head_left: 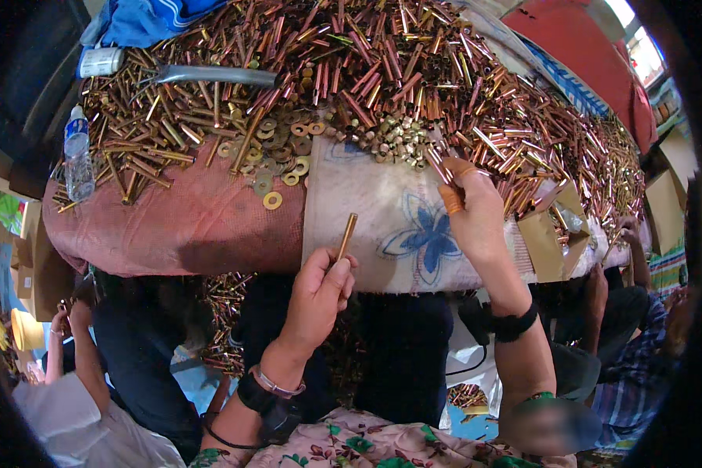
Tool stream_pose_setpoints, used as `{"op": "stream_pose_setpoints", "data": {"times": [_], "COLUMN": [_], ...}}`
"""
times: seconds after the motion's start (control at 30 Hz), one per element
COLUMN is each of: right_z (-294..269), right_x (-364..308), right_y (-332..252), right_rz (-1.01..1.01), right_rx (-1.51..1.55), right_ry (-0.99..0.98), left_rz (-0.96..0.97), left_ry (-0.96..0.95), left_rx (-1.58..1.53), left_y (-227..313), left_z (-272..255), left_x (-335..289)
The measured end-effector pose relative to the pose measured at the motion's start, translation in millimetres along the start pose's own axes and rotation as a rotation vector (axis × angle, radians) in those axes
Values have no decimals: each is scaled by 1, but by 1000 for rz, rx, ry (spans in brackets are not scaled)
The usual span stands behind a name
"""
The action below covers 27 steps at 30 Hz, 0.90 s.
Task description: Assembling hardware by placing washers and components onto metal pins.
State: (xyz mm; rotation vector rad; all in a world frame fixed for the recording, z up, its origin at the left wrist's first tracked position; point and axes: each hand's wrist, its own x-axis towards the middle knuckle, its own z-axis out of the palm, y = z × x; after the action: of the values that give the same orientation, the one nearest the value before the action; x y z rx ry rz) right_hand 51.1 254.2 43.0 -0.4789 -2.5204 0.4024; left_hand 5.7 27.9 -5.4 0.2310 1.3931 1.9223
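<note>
My left hand (320, 290) is closed round a slim brass-coloured metal tube (348, 235), which points up and slightly right, above the near edge of the cloth. Further right, my right hand (469, 201) reaches to the near edge of the heap, its thumb and fingers pinched on a shiny copper-coloured tube (437, 164). Orange wrapping covers one of its fingers. Just left of those fingertips lies a cluster of small pale metal caps (398, 141). Flat brass washers (271, 200) are scattered left of the caps.
A large heap of copper-coloured tubes (382, 58) spreads across the cloth-covered surface (359, 261). At left stand a plastic bottle (78, 160) and a white container (100, 62); a clear tube (218, 75) lies nearby. An open cardboard box (544, 248) sits right. Other people work on both sides.
</note>
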Motion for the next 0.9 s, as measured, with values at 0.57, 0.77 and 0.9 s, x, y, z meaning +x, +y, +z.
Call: {"op": "stream_pose_setpoints", "data": {"times": [0.57, 0.77, 0.9], "right_z": [18, 24, 25], "right_x": [-14, -18, -24], "right_y": [-48, -57, -61], "right_rz": [512, 527, 607], "right_rx": [1341, 1458, 1409], "right_ry": [-91, -183, -236], "left_rz": [-109, -100, -76], "left_ry": [-150, -160, -159], "left_rx": [-78, 32, 67], "left_y": [1, -1, 0], "left_z": [-10, -8, -8], "left_x": [1, 0, 0]}}
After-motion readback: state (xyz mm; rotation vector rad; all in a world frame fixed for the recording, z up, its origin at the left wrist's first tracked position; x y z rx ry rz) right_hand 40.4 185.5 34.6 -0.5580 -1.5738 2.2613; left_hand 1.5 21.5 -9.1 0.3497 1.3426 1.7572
